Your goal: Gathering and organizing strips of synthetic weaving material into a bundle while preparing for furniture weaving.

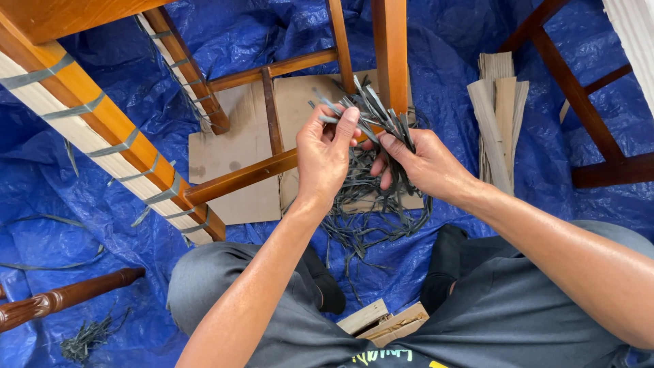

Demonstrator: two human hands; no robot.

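Both hands grasp 1 bundle of dark grey strips (371, 112) above the cardboard sheet (231, 153) on the blue tarp (102, 225), left hand (325, 155) pinching its upper ends, right hand (422, 163) gripping just beside, near the wooden chair frame (245, 176).

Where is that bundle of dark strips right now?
The bundle of dark strips is at centre, held between left hand and right hand, above the cardboard sheet.
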